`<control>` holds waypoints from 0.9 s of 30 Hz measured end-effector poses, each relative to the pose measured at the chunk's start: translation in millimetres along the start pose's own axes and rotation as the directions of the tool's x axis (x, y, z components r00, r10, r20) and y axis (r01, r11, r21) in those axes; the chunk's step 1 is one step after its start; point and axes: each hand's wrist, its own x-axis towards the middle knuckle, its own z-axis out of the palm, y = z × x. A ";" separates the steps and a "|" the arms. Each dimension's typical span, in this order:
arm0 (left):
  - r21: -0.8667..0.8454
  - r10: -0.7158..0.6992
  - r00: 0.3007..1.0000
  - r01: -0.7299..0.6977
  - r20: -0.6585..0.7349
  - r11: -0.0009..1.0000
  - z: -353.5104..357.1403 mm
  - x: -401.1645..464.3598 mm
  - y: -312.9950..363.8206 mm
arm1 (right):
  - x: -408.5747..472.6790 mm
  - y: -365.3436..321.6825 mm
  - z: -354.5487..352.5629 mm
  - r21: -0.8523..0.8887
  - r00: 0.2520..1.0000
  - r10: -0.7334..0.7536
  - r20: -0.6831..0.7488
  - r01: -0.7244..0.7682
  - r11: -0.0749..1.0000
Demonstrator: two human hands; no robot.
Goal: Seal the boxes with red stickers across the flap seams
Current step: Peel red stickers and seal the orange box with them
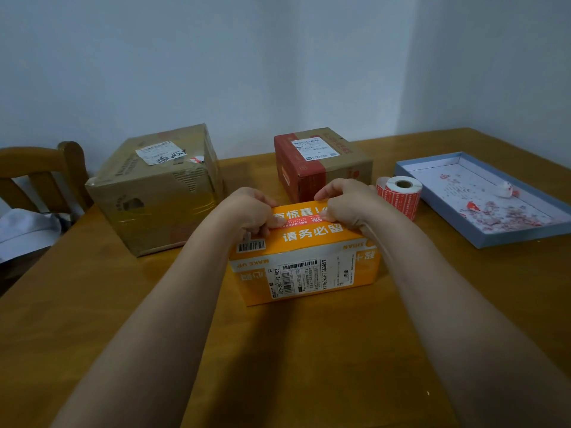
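We note a wooden table (309, 350), honey-brown, its surface taking up the lower half of the view and running back to the walls. Behind it stands a plain pale wall (185, 63), bluish-white in dim, even light; we cannot tell where the light comes from. A second wall (500, 57) meets it at a corner on the right, behind the table's far end. At the left edge we see a wooden chair (40, 174), its curved back rail near the table's side, with a white cloth (24, 230) lying on it.
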 end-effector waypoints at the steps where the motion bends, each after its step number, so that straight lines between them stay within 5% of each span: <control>1: -0.002 0.013 1.000 -0.013 -0.001 1.000 -0.3 -0.7 -1.5 | 0.4 1.0 -0.2 0.021 1.000 0.013 0.004 -0.013 1.000; 11: -0.100 0.107 0.994 -0.108 -0.016 0.989 -4.9 6.1 -16.9 | 2.0 9.1 0.7 0.153 0.999 0.020 -0.047 -0.013 0.988; 15: -0.067 0.148 0.989 -0.147 0.012 0.987 -4.5 3.1 -16.8 | -4.5 10.9 1.8 0.054 1.000 0.005 0.009 -0.005 0.999; 27: 0.032 0.058 0.998 -0.059 0.012 0.998 -0.9 -0.1 -4.0 | 6.8 -2.1 -0.4 0.066 0.996 0.093 0.006 -0.093 0.993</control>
